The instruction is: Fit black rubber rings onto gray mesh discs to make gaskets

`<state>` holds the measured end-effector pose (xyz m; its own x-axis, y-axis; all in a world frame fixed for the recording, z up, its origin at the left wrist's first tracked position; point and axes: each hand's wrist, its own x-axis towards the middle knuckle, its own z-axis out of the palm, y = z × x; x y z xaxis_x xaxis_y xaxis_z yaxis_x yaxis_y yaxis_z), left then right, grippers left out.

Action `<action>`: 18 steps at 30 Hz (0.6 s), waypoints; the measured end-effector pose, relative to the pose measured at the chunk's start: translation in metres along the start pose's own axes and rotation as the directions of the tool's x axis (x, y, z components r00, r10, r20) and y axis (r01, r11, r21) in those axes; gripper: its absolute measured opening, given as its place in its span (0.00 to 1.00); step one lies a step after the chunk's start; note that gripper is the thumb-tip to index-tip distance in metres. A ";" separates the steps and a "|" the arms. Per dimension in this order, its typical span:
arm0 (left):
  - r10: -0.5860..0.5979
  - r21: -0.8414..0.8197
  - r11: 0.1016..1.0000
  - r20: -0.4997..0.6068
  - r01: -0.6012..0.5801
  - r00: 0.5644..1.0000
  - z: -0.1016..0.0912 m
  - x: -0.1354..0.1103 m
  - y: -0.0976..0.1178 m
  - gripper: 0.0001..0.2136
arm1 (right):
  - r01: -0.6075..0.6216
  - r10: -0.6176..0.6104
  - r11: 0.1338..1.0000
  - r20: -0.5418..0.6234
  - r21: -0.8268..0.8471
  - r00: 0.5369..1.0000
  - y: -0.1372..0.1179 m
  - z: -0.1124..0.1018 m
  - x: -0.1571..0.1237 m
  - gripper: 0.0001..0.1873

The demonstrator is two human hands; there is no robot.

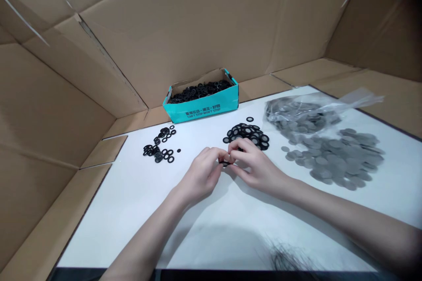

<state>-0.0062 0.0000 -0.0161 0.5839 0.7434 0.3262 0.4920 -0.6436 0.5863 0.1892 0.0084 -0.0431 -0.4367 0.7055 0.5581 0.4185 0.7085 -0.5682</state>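
Left hand (204, 171) and right hand (257, 163) pinch a ring (224, 164) before the box (204, 111), fingertips closed; whether it's filled is unclear. Filled rings (246, 131) lie heaped to the box's front-right; loose rings (164, 131), front-left, and discs (343, 158), far right, remain.

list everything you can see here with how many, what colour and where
teal box: 1, teal, back centre
black rings: too many to count, black, inside the teal box
loose rings: dozens, black, left on the table
small disc: 1, black, beside the loose rings
grey-centred rings: many, black and grey, piled in the centre
plastic bag: 1, clear, back right, grey discs inside
loose discs: many, grey, right
table: 1, white, below everything
cardboard walls: several, brown, around the table
held ring: 1, black, at the fingertips
left hand: 1, bare, pinching the held ring
right hand: 1, bare, fingertips at the held ring
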 end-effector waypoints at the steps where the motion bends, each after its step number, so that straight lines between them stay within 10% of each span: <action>1: 0.006 0.001 1.000 0.010 -0.006 1.000 0.000 0.000 0.000 0.14 | 0.000 0.000 1.000 -0.005 -0.003 1.000 0.000 0.000 0.000 0.09; 18: -0.177 -0.363 0.921 -0.065 0.142 0.982 0.004 -0.001 -0.001 0.04 | -0.028 0.028 1.000 -0.047 -0.007 0.998 0.000 -0.005 0.001 0.03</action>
<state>-0.0042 -0.0009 -0.0197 0.4441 0.8559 0.2650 0.3018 -0.4214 0.8552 0.1929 0.0089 -0.0398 -0.3868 0.7251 0.5698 0.4364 0.6882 -0.5796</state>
